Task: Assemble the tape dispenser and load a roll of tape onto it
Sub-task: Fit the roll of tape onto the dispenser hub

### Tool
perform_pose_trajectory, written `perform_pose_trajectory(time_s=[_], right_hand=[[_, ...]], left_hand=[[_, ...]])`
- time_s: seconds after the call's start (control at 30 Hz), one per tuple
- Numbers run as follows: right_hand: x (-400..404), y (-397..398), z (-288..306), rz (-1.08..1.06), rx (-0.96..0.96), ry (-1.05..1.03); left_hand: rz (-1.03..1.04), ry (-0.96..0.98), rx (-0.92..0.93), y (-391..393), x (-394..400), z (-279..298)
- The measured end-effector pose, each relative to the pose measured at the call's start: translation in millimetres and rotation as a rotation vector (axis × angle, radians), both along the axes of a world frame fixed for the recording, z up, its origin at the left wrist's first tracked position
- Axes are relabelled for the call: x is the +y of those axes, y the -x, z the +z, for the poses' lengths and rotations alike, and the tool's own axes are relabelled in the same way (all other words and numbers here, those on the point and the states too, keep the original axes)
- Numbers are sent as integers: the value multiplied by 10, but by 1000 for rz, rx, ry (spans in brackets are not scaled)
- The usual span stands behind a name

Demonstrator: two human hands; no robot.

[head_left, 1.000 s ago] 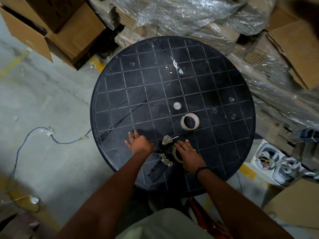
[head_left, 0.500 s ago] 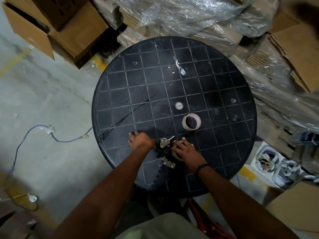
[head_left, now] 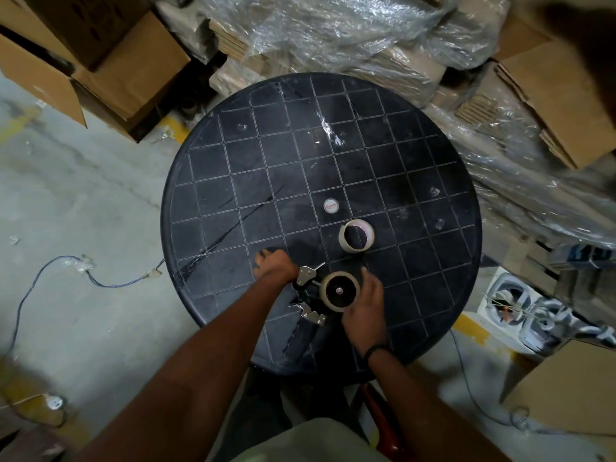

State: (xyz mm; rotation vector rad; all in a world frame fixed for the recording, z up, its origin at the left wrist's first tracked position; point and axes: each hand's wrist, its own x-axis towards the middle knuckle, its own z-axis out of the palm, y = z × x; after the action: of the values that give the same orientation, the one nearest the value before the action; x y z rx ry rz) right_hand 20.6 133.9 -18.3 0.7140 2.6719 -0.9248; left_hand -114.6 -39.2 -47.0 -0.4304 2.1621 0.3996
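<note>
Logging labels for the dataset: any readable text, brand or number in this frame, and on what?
Nothing can be read with confidence.
White round cap on the black table: red print, too small and blurred to read.
Blue-and-white packaging at the right edge: large dark marks, blurred, unreadable.
Cardboard box, top left: faint dark print, illegible.
Tape roll and roll on the dispenser: no visible text.

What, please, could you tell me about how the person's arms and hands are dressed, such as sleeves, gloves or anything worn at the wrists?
Both forearms are bare, with no sleeves reaching into view, and neither hand wears a glove. The right hand has a thin dark band around its wrist. The left hand shows no band, watch or ring that I can make out. A light beige garment shows at the bottom edge.
</note>
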Motion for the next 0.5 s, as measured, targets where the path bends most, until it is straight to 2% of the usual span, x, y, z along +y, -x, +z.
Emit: perform_pose_trajectory(time_s=[0.03,0.07,0.13,0.2,0.27,0.37,0.5], right_hand=[[-69,-100,30,-161,53,-10],[-140,-192,57,-202,85,-76],[-312,-333,127,-31,104,-212],[-514,-323,177,190,89,-256],[-694,-166,137,342,23,-269],[-864,120,-21,584,-72,-407],[-856,322,-193,693,-157,-517]], left_hand=[[-6,4,2,-2,0,1],[-11,7,0,0,0,-9],[-11,8,5,2,-4,-17],[1,11,20,12,-1,-27],[10,11,34,22,-1,-48],[23,20,40,25,3,-77],[68,0,93,17,-3,-107]])
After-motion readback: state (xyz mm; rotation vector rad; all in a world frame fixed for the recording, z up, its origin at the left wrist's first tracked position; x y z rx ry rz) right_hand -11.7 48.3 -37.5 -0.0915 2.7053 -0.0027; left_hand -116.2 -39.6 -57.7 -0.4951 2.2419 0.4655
